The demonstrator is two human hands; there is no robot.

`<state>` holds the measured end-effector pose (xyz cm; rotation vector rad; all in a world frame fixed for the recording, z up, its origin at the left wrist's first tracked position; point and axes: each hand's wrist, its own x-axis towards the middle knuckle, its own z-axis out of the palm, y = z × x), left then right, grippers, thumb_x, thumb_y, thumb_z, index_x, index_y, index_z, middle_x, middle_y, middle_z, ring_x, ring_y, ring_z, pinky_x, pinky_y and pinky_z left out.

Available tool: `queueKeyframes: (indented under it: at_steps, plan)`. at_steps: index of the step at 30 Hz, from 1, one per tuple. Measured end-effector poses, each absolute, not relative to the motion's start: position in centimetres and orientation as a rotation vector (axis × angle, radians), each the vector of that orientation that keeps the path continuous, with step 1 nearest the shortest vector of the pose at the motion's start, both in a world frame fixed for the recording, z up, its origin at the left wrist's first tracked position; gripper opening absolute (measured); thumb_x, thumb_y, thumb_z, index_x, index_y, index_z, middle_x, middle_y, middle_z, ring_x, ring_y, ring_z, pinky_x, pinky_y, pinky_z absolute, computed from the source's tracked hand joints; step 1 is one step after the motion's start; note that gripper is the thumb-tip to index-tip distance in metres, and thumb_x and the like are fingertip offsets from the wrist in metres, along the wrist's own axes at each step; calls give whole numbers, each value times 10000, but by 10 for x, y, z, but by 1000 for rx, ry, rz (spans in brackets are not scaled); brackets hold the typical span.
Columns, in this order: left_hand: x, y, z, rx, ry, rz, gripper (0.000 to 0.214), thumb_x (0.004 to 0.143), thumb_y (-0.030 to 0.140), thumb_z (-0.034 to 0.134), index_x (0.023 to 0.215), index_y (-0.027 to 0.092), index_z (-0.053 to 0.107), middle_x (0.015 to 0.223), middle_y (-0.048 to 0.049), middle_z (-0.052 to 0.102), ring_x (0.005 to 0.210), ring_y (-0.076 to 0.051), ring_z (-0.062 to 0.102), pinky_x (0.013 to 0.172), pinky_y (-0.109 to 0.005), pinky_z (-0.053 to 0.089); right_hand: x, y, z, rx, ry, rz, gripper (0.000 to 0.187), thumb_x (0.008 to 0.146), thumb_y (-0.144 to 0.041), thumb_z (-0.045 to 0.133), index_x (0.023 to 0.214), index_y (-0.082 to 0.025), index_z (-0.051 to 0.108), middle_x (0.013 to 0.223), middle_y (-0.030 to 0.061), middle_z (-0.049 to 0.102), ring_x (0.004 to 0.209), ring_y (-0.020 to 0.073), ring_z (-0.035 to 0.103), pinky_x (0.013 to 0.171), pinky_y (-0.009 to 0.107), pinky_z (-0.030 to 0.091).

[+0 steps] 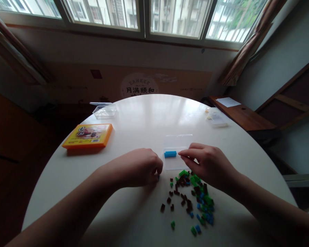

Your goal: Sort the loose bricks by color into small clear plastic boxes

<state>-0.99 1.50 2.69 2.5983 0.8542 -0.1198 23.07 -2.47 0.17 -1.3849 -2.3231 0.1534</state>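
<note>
A row of light-blue toy building bricks [170, 154] lies in the left part of a clear plastic box [177, 165] whose lid is folded back. My right hand [208, 159] reaches over the box from the right. Its thumb and forefinger are pinched together just beside the blue row, and anything between the tips is too small to make out. Left of the box, my left hand [144, 168] is low over the table with curled fingers. A bit of a blue brick [158, 177] shows at its fingertips. Loose brown bricks [189, 204], green bricks [208, 200] and blue bricks [209, 218] are scattered in front.
Everything stands on a round white table [134, 212]. An orange and yellow box [89, 136] lies at the left, with an open clear container [105, 111] behind it. Another clear container [217, 117] sits at the far right. Beyond the table is a wooden desk [249, 115].
</note>
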Motion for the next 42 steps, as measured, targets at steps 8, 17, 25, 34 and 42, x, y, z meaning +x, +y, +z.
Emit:
queueKeyframes:
  at_steps: [8,17,25,34,42]
  plan:
    - [-7,17,28,2613,783,-119,215,756,99,604,779,270,732,799,35,705,667,-120,597,627,-227,420,235,-23,3,-1238,-2198,190,188,881,-218,598,992,-233,749,784,-5,663,632,102,556,594,239,408]
    - [-1,12,26,2589,750,112,106,842,155,630,821,230,701,921,10,689,734,-116,623,669,-218,440,239,-25,10,-1040,-2186,245,178,880,-179,609,999,-191,740,777,12,652,620,99,554,576,238,428]
    - [8,13,20,2249,756,540,74,872,201,628,866,197,702,888,-4,661,685,-84,592,646,-192,463,236,-26,11,-719,-2232,286,142,880,-182,651,1000,-182,728,796,29,650,655,97,584,579,226,448]
    - [18,6,23,1879,770,545,74,834,210,647,826,140,671,815,-15,645,688,-100,556,624,-204,463,240,-26,13,-675,-2201,336,171,875,-208,675,1036,-215,734,811,27,646,669,96,595,585,222,455]
    - [23,5,20,1602,751,537,151,832,285,646,850,135,639,706,10,600,619,-91,520,570,-212,442,239,-27,15,-684,-2182,307,162,889,-188,654,1039,-198,712,814,29,656,673,96,599,588,219,455]
